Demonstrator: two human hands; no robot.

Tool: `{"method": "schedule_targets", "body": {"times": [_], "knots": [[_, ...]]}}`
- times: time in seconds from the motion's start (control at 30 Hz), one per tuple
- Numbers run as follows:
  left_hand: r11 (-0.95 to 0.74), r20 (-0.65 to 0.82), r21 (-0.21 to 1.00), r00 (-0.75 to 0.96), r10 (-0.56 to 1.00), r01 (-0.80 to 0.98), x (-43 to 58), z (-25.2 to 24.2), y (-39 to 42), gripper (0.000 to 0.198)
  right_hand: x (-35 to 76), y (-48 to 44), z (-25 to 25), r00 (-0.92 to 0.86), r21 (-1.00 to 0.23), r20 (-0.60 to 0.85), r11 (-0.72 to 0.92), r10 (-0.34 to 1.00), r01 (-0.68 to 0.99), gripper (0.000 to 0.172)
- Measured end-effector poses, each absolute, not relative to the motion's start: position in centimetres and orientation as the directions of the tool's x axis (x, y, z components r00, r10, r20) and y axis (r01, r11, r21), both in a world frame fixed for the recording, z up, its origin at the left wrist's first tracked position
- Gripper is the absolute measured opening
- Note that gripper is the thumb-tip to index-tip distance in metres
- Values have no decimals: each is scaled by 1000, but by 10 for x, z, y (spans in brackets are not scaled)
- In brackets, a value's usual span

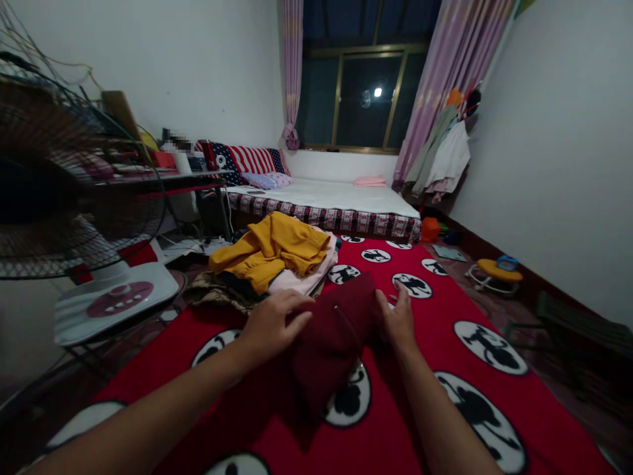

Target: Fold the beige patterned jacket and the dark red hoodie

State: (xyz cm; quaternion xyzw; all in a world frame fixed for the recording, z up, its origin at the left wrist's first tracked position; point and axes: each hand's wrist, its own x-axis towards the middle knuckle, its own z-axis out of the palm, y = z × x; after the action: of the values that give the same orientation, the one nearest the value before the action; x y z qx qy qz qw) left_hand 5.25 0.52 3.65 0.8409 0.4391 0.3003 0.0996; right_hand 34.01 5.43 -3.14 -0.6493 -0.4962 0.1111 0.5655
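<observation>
A dark red garment (332, 336) lies on a red blanket (425, 396) printed with black-and-white cartoon circles. My left hand (275, 322) rests on the garment's left edge with fingers stretched forward and lying flat. My right hand (395, 318) presses on its right edge, fingers also extended. Just beyond the garment sits a pile of clothes with a mustard yellow top (275, 249) over a pale pink piece (304, 277).
A standing fan (69, 178) with a white base (111, 300) fills the left side. A bed (336, 198) with pillows stands under the window at the back. Clothes hang on the right wall (442, 158). Toys (494, 270) lie on the floor to the right.
</observation>
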Motion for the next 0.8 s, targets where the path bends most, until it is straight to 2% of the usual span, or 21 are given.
{"method": "schedule_targets", "body": {"times": [0.03,0.1,0.17,0.23,0.37,0.47,0.53,0.57,0.7,0.77,0.8], "knots": [[-533,409,430,369,834,728,47,34,14,32,345,56,-34,416,-829,354,76,837,553,77],[-478,354,422,345,869,771,38,26,26,34,349,56,-39,264,-749,270,30,926,661,73],[-481,326,403,368,871,779,36,18,27,35,347,54,-39,142,-645,271,71,952,761,58],[-495,324,380,388,863,782,39,13,19,35,343,49,-35,96,-620,293,112,951,777,43],[-523,266,438,450,852,731,49,13,-6,50,340,41,-17,-76,-790,235,236,969,566,30],[-518,198,560,502,842,647,54,11,-20,64,341,35,-3,-185,-900,154,215,971,379,45],[-493,161,627,519,839,603,55,9,-25,60,338,30,6,-182,-938,110,163,977,307,53],[-484,155,646,520,840,590,56,8,-26,55,334,27,9,-179,-948,86,136,980,287,51],[-433,106,720,531,841,542,58,11,-28,48,321,21,19,-169,-979,-40,-5,985,206,24],[-382,64,795,561,826,471,59,18,-25,51,327,24,20,-104,-994,-23,-12,994,107,22],[-358,63,831,568,820,425,58,22,-22,51,333,27,20,-28,-995,38,40,999,88,22]]}}
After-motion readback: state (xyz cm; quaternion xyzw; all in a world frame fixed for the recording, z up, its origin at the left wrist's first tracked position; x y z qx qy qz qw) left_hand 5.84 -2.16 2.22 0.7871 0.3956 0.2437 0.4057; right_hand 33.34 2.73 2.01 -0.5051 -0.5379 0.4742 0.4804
